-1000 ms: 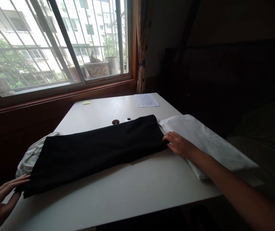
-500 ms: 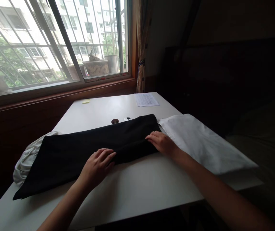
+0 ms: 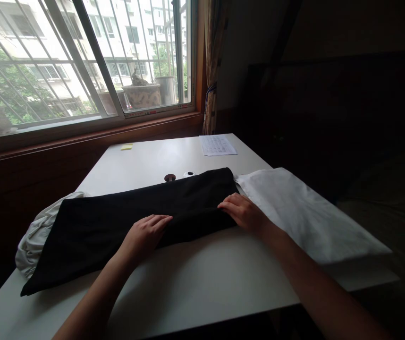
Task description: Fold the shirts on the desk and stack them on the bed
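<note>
A long piece of black cloth (image 3: 124, 208), folded flat like a garment, lies across the middle of the desk; its exact kind does not show. My left hand (image 3: 147, 231) is at its near edge, fingers together and curled onto the fabric. Near the cloth's right end, my right hand (image 3: 241, 211) pinches the fabric with bent fingers. A shallow ridge runs in the cloth between both hands. My thumbs are mostly hidden. White cloth (image 3: 294, 212) lies flat by my right forearm, and bunched off-white cloth (image 3: 36, 241) shows past the black cloth's left end.
The white desk (image 3: 195, 288) stands below a barred window (image 3: 82, 61). Toward its far side are a printed paper (image 3: 218, 145), yellow sticky notes (image 3: 126, 147), a round cable hole (image 3: 170, 178) and a small white round piece (image 3: 189, 174). A tied curtain (image 3: 211, 71) hangs behind.
My left hand has moved slightly up along the cloth and its fingers have drawn together. My right hand stays on the right end. The view has shifted a little.
</note>
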`<state>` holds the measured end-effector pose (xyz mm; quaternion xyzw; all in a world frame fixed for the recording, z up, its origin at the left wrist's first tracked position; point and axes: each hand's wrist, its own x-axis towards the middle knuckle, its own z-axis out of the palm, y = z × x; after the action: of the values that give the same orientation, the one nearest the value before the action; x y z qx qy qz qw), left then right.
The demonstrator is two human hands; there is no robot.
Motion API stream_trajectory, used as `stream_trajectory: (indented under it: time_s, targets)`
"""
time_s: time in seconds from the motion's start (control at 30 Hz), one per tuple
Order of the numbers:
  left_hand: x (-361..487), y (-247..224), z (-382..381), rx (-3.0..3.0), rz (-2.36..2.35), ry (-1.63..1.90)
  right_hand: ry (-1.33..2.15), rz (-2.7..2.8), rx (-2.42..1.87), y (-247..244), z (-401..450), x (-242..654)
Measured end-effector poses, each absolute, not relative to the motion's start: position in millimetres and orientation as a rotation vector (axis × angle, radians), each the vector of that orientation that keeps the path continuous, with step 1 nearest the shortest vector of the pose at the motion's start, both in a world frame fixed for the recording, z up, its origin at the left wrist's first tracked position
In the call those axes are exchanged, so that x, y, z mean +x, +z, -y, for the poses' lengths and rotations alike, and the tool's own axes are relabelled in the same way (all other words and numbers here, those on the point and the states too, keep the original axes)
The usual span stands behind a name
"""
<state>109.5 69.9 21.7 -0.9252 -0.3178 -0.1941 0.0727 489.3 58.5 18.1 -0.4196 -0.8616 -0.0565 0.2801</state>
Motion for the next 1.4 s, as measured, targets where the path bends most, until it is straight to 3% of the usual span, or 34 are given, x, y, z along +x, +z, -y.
stream_trajectory:
  time_s: [0.3,0.77,1.17,1.4]
  targets:
    - [101,23,-51,-2.829,0.698,-0.385,-0.133,2.335,-1.185,13,-24,518]
    - [152,30,-49,-2.896,0.842,-0.422,0.002,2.325,-1.361,7,-16,563]
    - [174,10,-38,-2.76,0.791,-0.551,-0.277,2.13,-1.333,16,-14,553]
    - [172,1,-40,-2.769,0.879,-0.413,-0.256,2.266,-1.388,3,-14,557]
